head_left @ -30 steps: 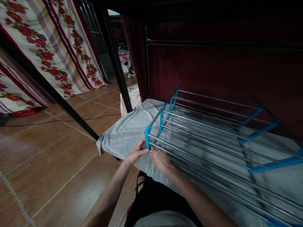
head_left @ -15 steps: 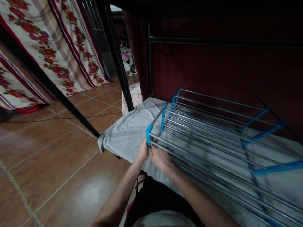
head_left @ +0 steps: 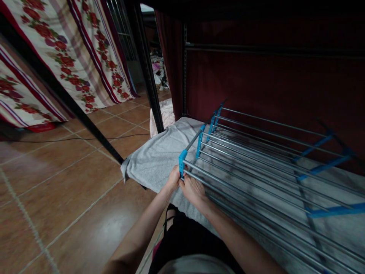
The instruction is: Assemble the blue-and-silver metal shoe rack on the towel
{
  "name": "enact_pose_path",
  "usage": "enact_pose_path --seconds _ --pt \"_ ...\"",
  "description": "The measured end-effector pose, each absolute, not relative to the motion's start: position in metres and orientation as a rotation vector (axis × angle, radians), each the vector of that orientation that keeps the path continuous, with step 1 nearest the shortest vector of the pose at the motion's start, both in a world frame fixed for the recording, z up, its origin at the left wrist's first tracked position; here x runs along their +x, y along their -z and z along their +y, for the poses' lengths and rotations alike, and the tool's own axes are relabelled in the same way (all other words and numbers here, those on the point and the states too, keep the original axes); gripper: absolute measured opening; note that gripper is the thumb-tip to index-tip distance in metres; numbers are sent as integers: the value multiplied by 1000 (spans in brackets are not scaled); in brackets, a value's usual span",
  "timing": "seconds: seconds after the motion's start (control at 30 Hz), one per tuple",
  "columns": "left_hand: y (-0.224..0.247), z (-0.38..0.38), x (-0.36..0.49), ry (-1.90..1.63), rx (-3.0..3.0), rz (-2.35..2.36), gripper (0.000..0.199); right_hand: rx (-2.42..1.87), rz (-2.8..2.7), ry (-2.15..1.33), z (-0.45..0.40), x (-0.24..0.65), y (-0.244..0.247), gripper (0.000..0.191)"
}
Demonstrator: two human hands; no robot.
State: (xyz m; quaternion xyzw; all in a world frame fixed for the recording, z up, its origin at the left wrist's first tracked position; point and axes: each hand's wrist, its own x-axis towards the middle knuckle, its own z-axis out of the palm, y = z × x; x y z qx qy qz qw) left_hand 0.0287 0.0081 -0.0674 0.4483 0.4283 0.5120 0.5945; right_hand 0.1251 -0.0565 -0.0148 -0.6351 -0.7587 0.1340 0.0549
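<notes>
A metal drying rack (head_left: 242, 167) with blue plastic joints lies across a grey blanket (head_left: 159, 156). At its near left corner, my left hand (head_left: 173, 178) is closed round the outer side of the blue corner joint (head_left: 181, 161). My right hand (head_left: 193, 188) is closed too, pressed against the inner side of the same joint, by the end of a rod. The fingertips of both hands are partly hidden behind the joint and each other.
Black metal posts (head_left: 151, 72) frame the bed-like platform, with a dark red curtain (head_left: 256, 83) behind it. To the left are a tiled floor (head_left: 85, 182), a black cable (head_left: 76, 139) and a floral curtain (head_left: 74, 64). A striped cloth (head_left: 162, 114) hangs behind the post.
The view has shifted slightly, so everything sits a little further right. Both hands stay on the same blue corner joint, and the rack looks unchanged.
</notes>
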Motion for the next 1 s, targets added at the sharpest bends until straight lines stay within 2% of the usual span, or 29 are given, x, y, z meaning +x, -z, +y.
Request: enact_pose_path --seconds 0.3,0.73,1.0 --pt "75 15 27 -1185 1055 1007 28 -1932 -2182 -400 -53 121 19 33" --pt "76 12 28 -1218 1076 976 29 -1921 -2315 -438 -51 123 24 34" --pt "79 -3 17 -1315 1118 1070 24 -1932 -2316 -459 -52 124 22 33"
